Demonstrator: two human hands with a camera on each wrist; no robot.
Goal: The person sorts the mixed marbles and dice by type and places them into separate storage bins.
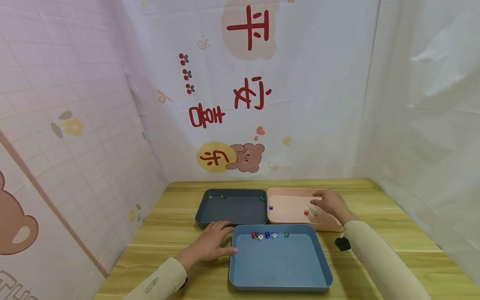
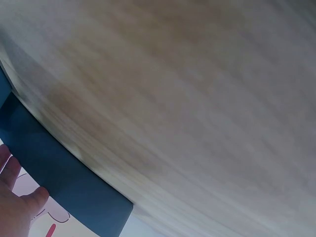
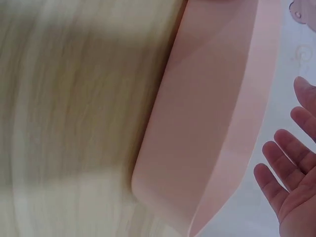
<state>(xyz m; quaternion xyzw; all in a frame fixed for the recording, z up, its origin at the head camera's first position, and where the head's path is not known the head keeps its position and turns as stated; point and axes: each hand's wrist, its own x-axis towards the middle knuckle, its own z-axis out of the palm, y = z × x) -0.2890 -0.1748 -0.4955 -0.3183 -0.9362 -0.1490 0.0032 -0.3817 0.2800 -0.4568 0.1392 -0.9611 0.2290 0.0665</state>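
My left hand (image 1: 210, 243) lies at the left side of a light blue tray (image 1: 281, 266), its thumb at the rim and its fingers loosely extended. Along the far end of that tray sit a red die (image 1: 254, 235), a blue die (image 1: 267, 235), a green die (image 1: 286, 234) and white dice (image 1: 275, 236). Over the right part of a pink tray (image 1: 286, 198) hovers my right hand (image 1: 331, 204), with nothing visible in it. In the right wrist view its fingers (image 3: 281, 160) are spread apart. Beneath it the pink tray holds a red die (image 1: 306, 213), a white die (image 1: 316, 213) and a blue die (image 1: 271, 207).
A dark blue-grey tray (image 1: 236, 210) stands behind the left hand, beside the pink one, with several green dice (image 1: 222, 196) near its far wall. All three trays rest on a wood-grain table (image 1: 165, 233). Printed white curtains (image 1: 318, 83) hang behind and at both sides.
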